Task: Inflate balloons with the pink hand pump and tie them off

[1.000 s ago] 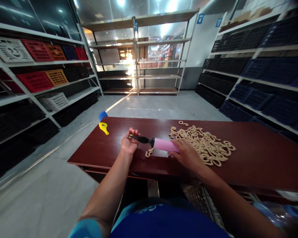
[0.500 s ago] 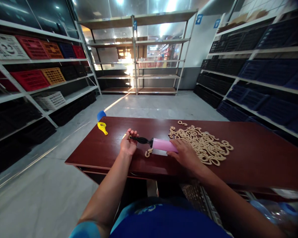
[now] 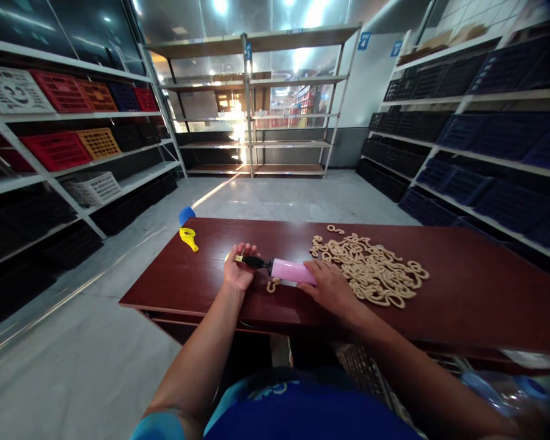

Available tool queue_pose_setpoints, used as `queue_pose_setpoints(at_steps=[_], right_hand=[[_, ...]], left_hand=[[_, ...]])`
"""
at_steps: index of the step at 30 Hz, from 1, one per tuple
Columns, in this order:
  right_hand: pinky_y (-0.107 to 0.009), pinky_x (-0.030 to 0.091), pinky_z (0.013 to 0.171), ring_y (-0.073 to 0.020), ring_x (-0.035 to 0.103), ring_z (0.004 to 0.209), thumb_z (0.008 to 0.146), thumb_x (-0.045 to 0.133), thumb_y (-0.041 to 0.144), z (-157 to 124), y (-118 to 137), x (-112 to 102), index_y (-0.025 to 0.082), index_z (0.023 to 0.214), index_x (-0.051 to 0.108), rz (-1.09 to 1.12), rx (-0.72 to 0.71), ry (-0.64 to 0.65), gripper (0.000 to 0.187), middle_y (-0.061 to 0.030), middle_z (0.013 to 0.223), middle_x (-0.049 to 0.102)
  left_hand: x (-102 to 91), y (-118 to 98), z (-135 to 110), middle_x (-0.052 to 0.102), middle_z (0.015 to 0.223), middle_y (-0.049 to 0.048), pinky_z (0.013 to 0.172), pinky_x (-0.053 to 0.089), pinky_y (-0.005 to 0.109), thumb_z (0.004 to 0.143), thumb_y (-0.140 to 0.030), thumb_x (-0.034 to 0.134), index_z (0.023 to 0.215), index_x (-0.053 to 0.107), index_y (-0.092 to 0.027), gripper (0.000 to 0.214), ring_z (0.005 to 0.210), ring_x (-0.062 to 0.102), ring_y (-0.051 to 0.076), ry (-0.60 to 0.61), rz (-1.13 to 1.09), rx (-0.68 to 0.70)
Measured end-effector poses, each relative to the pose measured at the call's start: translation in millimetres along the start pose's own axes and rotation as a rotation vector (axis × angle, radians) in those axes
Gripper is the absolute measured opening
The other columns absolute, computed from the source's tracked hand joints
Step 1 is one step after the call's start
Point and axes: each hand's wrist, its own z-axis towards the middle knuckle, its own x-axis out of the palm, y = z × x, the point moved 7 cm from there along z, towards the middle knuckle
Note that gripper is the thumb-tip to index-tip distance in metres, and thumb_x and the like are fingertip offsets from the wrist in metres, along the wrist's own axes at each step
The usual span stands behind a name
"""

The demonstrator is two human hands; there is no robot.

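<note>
A hand pump with a pink barrel (image 3: 288, 271) and a black tapered end (image 3: 255, 262) is held level above the table. My left hand (image 3: 241, 269), palm up with fingers curled, is closed around the black end. A small pale strip (image 3: 238, 258) shows at the tip there; its kind is unclear. My right hand (image 3: 327, 286) grips the right end of the pink barrel and hides it. Beneath the pump lies a beige curled piece (image 3: 272, 285). To the right of my right hand spreads a pile of similar beige hook-like curled pieces (image 3: 371, 269).
A yellow flat object (image 3: 189, 239) lies on the dark red table (image 3: 165, 284) at the left, with a blue object (image 3: 186, 215) at the corner. Racks with crates (image 3: 57, 151) flank both sides. A clear plastic bottle (image 3: 504, 391) is at the lower right.
My right hand and the pink barrel have shifted left, closer to my left hand. Less of the black end shows between them. The pile and yellow object lie as before.
</note>
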Motion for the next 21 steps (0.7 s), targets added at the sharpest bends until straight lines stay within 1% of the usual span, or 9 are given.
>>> queue_pose_setpoints(at_steps=[3,5,7,10,11,13,15,18,21], right_hand=[[-0.035,0.034,0.082,-0.0243,0.048,0.094,0.078,0.053,0.045,10,6,-3,0.02,0.107,0.051,-0.01,-0.041,-0.033,0.039,-0.0097,0.1,0.056],[-0.035,0.034,0.082,-0.0244,0.048,0.093,0.079,0.052,0.047,22,11,-4,0.019,0.107,0.05,-0.022,-0.085,-0.048,0.04,-0.0102,0.099,0.056],[-0.034,0.034,0.081,-0.0239,0.049,0.092,0.078,0.053,0.049,38,17,-3,0.019,0.108,0.049,-0.025,-0.141,-0.051,0.043,-0.0103,0.1,0.055],[-0.032,0.035,0.078,-0.023,0.051,0.091,0.072,0.06,0.05,66,17,3,0.019,0.111,0.046,0.001,-0.168,-0.029,0.053,-0.0099,0.103,0.055],[-0.032,0.036,0.077,-0.0227,0.052,0.09,0.07,0.062,0.048,75,15,6,0.018,0.111,0.045,0.014,-0.148,-0.017,0.054,-0.0096,0.102,0.056],[-0.03,0.036,0.074,-0.022,0.054,0.088,0.071,0.062,0.041,89,6,11,0.017,0.109,0.046,0.025,-0.079,0.004,0.048,-0.0089,0.097,0.058],[-0.029,0.036,0.073,-0.0213,0.056,0.086,0.073,0.058,0.033,98,-7,15,0.017,0.106,0.047,0.01,-0.005,0.011,0.038,-0.0082,0.094,0.06],[-0.028,0.037,0.072,-0.0204,0.056,0.086,0.074,0.055,0.03,102,-29,20,0.018,0.104,0.049,-0.015,0.071,-0.008,0.033,-0.008,0.096,0.06],[-0.028,0.037,0.073,-0.0202,0.055,0.088,0.071,0.057,0.029,101,-52,26,0.019,0.103,0.05,-0.011,0.091,-0.05,0.034,-0.0071,0.097,0.061]], left_hand=[[2.5,-11,7,0.054,0.06,0.0014,0.072,0.048,0.039,0.08,-0.038,0.053,0.059,0.046,-0.016,0.031,0.066,0.06,0.017,-0.046,-0.025,0.002],[10.5,-23,13,0.045,0.049,-0.0013,0.065,0.048,0.036,0.084,-0.042,0.046,0.053,0.035,-0.017,0.041,0.053,0.054,0.014,-0.074,-0.001,0.083],[25.6,-36,18,0.036,0.044,-0.0035,0.056,0.047,0.032,0.086,-0.044,0.039,0.052,0.027,-0.018,0.045,0.044,0.047,0.011,-0.097,0.046,0.196],[62.5,-53,20,0.029,0.042,-0.0057,0.048,0.043,0.028,0.086,-0.045,0.04,0.053,0.024,-0.02,0.044,0.037,0.039,0.009,-0.07,0.131,0.326],[76.1,-58,20,0.028,0.042,-0.0061,0.047,0.043,0.027,0.085,-0.045,0.041,0.054,0.024,-0.02,0.043,0.036,0.038,0.009,-0.051,0.158,0.356],[99.2,-71,20,0.028,0.043,-0.0064,0.045,0.042,0.026,0.084,-0.045,0.042,0.055,0.026,-0.02,0.042,0.035,0.038,0.009,-0.031,0.205,0.416],[113.3,-87,23,0.028,0.043,-0.0067,0.044,0.041,0.025,0.085,-0.044,0.041,0.056,0.026,-0.02,0.041,0.034,0.037,0.008,-0.049,0.23,0.467],[120.7,-114,33,0.028,0.042,-0.0072,0.042,0.039,0.024,0.086,-0.04,0.039,0.056,0.026,-0.02,0.038,0.033,0.035,0.008,-0.093,0.237,0.52],[119.8,-134,45,0.027,0.042,-0.0076,0.042,0.038,0.024,0.086,-0.037,0.039,0.057,0.026,-0.02,0.036,0.032,0.034,0.008,-0.127,0.232,0.56]])
